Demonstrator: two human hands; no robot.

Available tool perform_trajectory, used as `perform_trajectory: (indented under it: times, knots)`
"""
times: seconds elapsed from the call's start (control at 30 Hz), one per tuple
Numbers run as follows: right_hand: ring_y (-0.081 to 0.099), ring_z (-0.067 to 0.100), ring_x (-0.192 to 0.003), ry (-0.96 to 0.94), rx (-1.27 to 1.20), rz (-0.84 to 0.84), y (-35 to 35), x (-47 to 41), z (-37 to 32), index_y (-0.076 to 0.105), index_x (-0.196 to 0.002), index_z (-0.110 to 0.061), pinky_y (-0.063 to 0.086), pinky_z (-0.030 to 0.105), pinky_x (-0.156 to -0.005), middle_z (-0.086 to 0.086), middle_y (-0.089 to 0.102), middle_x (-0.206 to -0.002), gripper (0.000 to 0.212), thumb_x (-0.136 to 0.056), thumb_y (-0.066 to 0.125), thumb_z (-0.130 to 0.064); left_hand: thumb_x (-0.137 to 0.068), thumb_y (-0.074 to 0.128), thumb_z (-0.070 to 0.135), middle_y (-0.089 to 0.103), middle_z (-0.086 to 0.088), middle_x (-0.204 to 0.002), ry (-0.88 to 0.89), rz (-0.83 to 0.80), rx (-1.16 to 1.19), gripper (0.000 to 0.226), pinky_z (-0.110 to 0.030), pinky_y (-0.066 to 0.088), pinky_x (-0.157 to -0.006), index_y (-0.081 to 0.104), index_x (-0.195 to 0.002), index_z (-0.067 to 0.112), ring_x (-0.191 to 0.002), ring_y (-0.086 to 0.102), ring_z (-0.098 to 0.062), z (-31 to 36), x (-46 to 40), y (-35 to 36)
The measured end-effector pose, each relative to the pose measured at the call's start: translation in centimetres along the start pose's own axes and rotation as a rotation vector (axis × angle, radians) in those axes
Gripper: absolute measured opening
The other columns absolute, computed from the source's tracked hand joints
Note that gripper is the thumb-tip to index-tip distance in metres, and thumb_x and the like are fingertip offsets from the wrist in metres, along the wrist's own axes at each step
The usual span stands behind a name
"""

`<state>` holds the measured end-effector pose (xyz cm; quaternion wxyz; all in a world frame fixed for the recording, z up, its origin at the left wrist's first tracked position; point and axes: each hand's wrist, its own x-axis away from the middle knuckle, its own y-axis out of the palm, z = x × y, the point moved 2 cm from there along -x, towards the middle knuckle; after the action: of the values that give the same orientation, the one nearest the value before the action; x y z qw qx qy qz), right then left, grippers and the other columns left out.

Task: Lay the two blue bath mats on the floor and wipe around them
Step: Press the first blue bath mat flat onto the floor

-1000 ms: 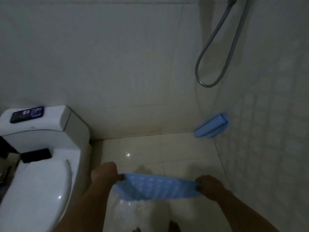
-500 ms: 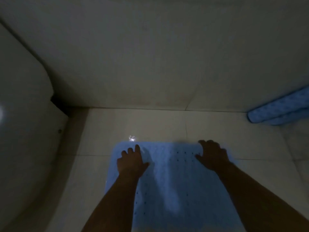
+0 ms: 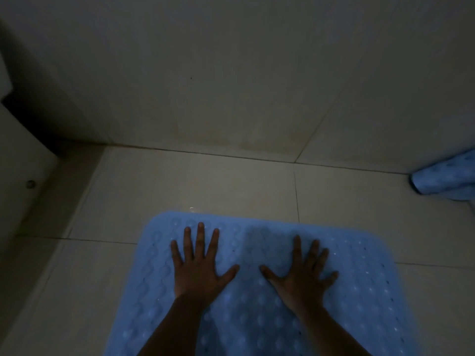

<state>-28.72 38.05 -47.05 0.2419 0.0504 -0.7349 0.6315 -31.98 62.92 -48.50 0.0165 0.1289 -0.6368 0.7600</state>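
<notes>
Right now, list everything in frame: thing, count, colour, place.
flat bath mat: 1, light blue with bumps and small holes, spread on the floor at bottom centre, under both hands
rolled bath mat: 1, light blue, on the floor at the right edge by the wall, partly cut off
floor tiles: several, pale beige, around the flat mat
wall: 1, pale, dim, across the top
toilet base: 1, white, left edge, mostly out of frame
left hand: 1, fingers spread, pressing flat on the mat
right hand: 1, fingers spread, pressing flat on the mat
</notes>
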Motion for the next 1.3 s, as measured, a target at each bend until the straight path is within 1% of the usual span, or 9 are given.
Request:
perform_trajectory:
  times: [0.5, 0.57, 0.67, 0.73, 0.83, 0.97, 1.07, 1.2, 1.3]
  knots:
    - [-0.027, 0.036, -0.154, -0.045, -0.015, 0.019, -0.9, -2.0, -0.1, -0.025, -0.154, -0.045, -0.002, 0.076, -0.117, 0.006, -0.031, -0.167, 0.133, -0.050, 0.024, -0.113, -0.085, 0.023, 0.094, -0.001, -0.010, -0.174, 0.017, 0.045, 0.016, 0.104, -0.072, 0.000, -0.121, 0.013, -0.165, 0.029, -0.159, -0.009, -0.040, 0.4, -1.6, 0.6]
    - [-0.028, 0.036, -0.154, -0.046, -0.009, 0.001, -0.9, -2.1, 0.1, -0.027, -0.153, -0.046, -0.001, 0.076, -0.117, 0.006, -0.033, -0.166, 0.135, -0.047, 0.020, -0.113, -0.084, 0.021, 0.095, -0.004, -0.009, -0.174, 0.010, 0.024, 0.026, 0.105, -0.071, -0.004, -0.121, 0.009, -0.165, 0.031, -0.158, -0.013, -0.039, 0.3, -1.5, 0.5]
    - [-0.026, 0.037, -0.154, -0.049, -0.002, -0.011, -1.0, -2.2, 0.3, -0.026, -0.154, -0.045, -0.001, 0.076, -0.118, 0.006, -0.032, -0.166, 0.135, -0.046, 0.019, -0.113, -0.082, 0.015, 0.097, -0.020, -0.006, -0.171, 0.027, -0.004, 0.018, 0.105, -0.068, -0.014, -0.120, -0.006, -0.164, 0.035, -0.155, -0.026, -0.037, 0.2, -1.6, 0.1]
    - [-0.023, 0.037, -0.155, -0.050, -0.001, -0.007, -1.4, -2.3, 0.3, -0.020, -0.157, -0.044, -0.002, 0.075, -0.118, 0.007, -0.027, -0.168, 0.132, -0.051, 0.020, -0.111, -0.085, 0.013, 0.094, -0.016, -0.006, -0.172, 0.036, 0.013, 0.025, 0.101, -0.067, -0.011, -0.121, -0.003, -0.165, 0.034, -0.156, -0.023, -0.037, -0.1, -1.7, -0.4]
    - [-0.020, 0.035, -0.156, -0.103, 0.012, 0.089, -2.1, -2.4, -0.2, -0.004, -0.162, -0.039, -0.004, 0.074, -0.119, 0.007, -0.014, -0.171, 0.122, -0.061, 0.013, -0.105, -0.091, 0.012, 0.088, -0.005, -0.007, -0.174, 0.046, 0.100, 0.001, 0.096, -0.064, -0.009, -0.123, 0.005, -0.166, 0.029, -0.158, -0.015, -0.036, -1.8, -2.4, -1.6]
    - [-0.013, 0.030, -0.158, -0.279, -0.037, 0.196, -2.4, -2.8, -2.5, 0.015, -0.161, -0.039, -0.006, 0.071, -0.120, 0.005, -0.002, -0.173, 0.116, -0.066, -0.001, -0.103, -0.090, 0.012, 0.088, -0.021, -0.007, -0.171, 0.043, 0.107, -0.025, 0.100, -0.062, -0.017, -0.122, -0.007, -0.165, 0.024, -0.155, -0.029, -0.031, -5.1, -4.6, -2.8]
    - [-0.012, 0.025, -0.159, -0.369, -0.085, 0.198, -2.5, -2.8, -4.9, 0.022, -0.160, -0.040, -0.009, 0.067, -0.122, 0.001, 0.000, -0.173, 0.117, -0.065, -0.006, -0.103, -0.087, 0.012, 0.092, -0.027, -0.005, -0.169, 0.039, 0.047, 0.003, 0.107, -0.064, -0.013, -0.123, -0.008, -0.165, 0.021, -0.154, -0.030, -0.030, -6.6, -5.3, -2.2]
    - [0.002, 0.029, -0.160, -0.486, -0.166, 0.278, -2.5, -2.4, -8.2, 0.038, -0.154, -0.037, -0.001, 0.069, -0.122, 0.004, 0.015, -0.171, 0.105, -0.075, 0.005, -0.098, -0.092, 0.012, 0.088, -0.020, -0.007, -0.171, 0.039, 0.103, -0.041, 0.102, -0.063, -0.006, -0.125, -0.005, -0.165, 0.018, -0.157, -0.023, -0.028, -6.8, -5.2, -1.5]
    - [0.003, 0.028, -0.160, -0.504, -0.169, 0.252, -2.2, -2.4, -10.2, 0.038, -0.154, -0.037, -0.001, 0.068, -0.123, 0.003, 0.016, -0.171, 0.104, -0.076, 0.006, -0.097, -0.099, 0.016, 0.078, -0.015, -0.011, -0.172, 0.073, 0.135, -0.054, 0.093, -0.063, -0.003, -0.126, -0.002, -0.165, 0.016, -0.158, -0.019, -0.028, -6.8, -4.9, -1.4]
